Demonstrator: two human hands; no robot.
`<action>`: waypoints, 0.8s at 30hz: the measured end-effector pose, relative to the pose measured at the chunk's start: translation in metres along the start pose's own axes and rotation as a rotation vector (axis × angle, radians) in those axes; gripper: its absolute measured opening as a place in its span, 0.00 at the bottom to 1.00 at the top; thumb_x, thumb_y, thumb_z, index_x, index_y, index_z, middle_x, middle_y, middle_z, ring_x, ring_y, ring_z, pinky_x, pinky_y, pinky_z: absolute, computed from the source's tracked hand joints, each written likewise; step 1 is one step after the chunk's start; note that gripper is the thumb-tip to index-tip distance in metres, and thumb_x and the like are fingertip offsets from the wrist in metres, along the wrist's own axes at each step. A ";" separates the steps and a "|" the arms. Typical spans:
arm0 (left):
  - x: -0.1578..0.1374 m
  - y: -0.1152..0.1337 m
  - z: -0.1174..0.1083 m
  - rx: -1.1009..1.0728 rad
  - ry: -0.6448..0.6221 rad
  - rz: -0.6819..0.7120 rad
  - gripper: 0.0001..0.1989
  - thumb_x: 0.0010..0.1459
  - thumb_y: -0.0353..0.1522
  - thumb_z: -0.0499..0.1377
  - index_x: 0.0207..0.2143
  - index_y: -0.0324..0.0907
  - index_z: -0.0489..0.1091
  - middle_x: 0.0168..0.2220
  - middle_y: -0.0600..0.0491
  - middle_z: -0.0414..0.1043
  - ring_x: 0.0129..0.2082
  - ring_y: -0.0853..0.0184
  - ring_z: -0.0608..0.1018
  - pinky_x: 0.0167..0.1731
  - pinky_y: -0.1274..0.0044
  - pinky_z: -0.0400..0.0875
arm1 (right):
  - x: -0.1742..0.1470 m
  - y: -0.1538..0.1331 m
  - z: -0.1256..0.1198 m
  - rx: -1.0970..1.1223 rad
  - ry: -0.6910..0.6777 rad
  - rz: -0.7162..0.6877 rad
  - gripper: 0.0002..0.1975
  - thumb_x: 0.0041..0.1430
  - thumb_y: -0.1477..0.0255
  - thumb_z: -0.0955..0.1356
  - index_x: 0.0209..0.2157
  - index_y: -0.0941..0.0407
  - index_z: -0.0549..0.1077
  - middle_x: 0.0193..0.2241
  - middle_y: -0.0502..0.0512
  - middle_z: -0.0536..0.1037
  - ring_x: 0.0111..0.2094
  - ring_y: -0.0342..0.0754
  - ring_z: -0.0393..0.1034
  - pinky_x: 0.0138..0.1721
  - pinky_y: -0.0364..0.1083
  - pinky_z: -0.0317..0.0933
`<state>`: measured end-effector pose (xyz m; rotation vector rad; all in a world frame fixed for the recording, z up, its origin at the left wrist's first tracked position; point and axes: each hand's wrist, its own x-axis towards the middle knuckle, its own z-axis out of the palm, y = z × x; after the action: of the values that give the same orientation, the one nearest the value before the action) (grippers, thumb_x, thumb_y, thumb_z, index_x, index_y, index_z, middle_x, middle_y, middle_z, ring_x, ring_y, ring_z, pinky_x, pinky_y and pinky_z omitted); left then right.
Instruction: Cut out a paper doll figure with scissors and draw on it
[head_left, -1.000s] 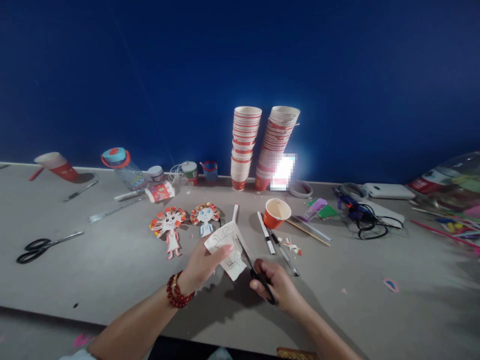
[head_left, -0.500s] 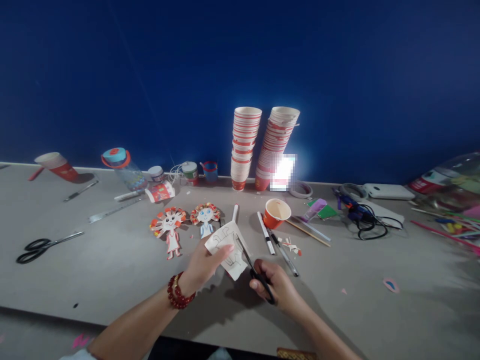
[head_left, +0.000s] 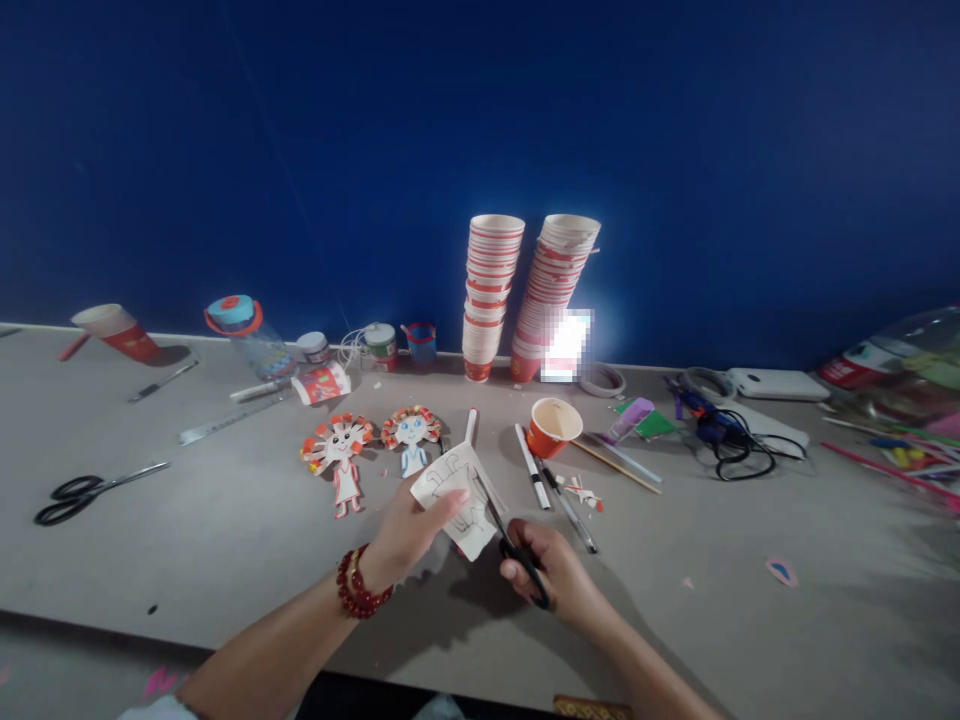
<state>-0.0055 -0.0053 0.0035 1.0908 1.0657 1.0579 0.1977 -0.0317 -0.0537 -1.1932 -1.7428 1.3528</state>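
My left hand (head_left: 412,530) pinches a white piece of paper (head_left: 471,525) with pencil-like outlines drawn on it, thumb on top. My right hand (head_left: 551,570) grips the black handles of a pair of scissors (head_left: 496,515), whose blades lie at the paper's right part. Beyond the paper are two paper dolls with fringed orange-red hair: one in a red-edged dress (head_left: 345,465), the other with blue eyes (head_left: 411,440). A white marker (head_left: 471,425) lies just behind the paper. Close to my right hand lie a capped marker (head_left: 532,465) and a pen (head_left: 570,510).
Two tall paper cup stacks (head_left: 491,300) stand against the blue wall. An orange cup (head_left: 553,430) is behind the pens. Other scissors (head_left: 101,490) and a ruler (head_left: 225,422) lie left; a glue gun with black cable (head_left: 731,435) and a large plastic bottle (head_left: 900,350) are right.
Almost nothing differs. The scissors and paper keep nearly the same position, with the blades looking slightly closer together; the whole view has shifted a little.
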 end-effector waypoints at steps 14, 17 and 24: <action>-0.004 -0.001 0.003 -0.013 -0.053 -0.048 0.13 0.53 0.39 0.63 0.34 0.37 0.72 0.24 0.54 0.73 0.20 0.71 0.72 0.21 0.80 0.70 | 0.002 -0.006 0.002 0.056 -0.027 0.002 0.34 0.44 0.34 0.61 0.22 0.53 0.53 0.16 0.43 0.55 0.18 0.39 0.49 0.18 0.41 0.41; -0.004 -0.001 0.004 -0.026 -0.062 -0.040 0.13 0.54 0.39 0.63 0.35 0.37 0.71 0.24 0.54 0.72 0.20 0.71 0.73 0.21 0.80 0.70 | 0.001 -0.005 0.003 0.045 -0.013 -0.005 0.35 0.45 0.33 0.60 0.23 0.53 0.53 0.15 0.43 0.55 0.18 0.39 0.48 0.18 0.40 0.40; -0.003 -0.002 0.006 -0.029 -0.045 -0.055 0.15 0.52 0.41 0.63 0.35 0.38 0.71 0.24 0.55 0.73 0.20 0.70 0.73 0.20 0.78 0.71 | 0.001 -0.005 0.006 0.057 -0.002 -0.012 0.34 0.46 0.34 0.60 0.23 0.53 0.53 0.16 0.44 0.56 0.18 0.39 0.49 0.18 0.41 0.41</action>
<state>0.0006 -0.0096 0.0025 1.0518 1.0354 0.9980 0.1907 -0.0337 -0.0503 -1.1488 -1.6994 1.3874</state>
